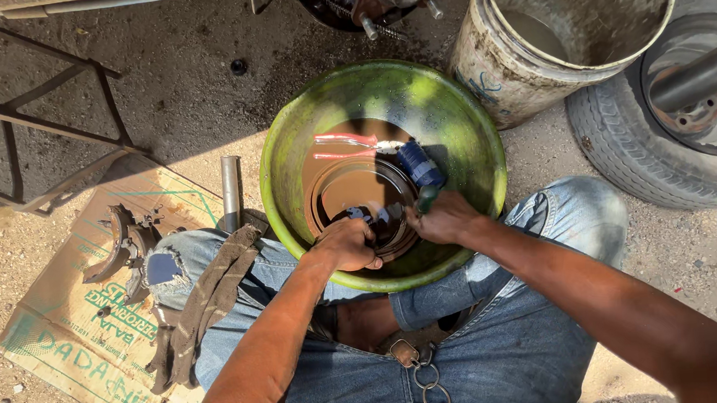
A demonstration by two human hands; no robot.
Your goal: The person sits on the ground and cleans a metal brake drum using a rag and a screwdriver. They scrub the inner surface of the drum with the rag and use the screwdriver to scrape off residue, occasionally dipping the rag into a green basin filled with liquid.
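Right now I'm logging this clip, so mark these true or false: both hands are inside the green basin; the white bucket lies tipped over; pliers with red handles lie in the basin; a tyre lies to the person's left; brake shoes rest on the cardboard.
1. Both the left hand and the right hand are inside the green basin: true.
2. The white bucket lies tipped over: false, it stands upright.
3. Pliers with red handles lie in the basin: true.
4. A tyre lies to the person's left: false, it is on their right.
5. Brake shoes rest on the cardboard: true.
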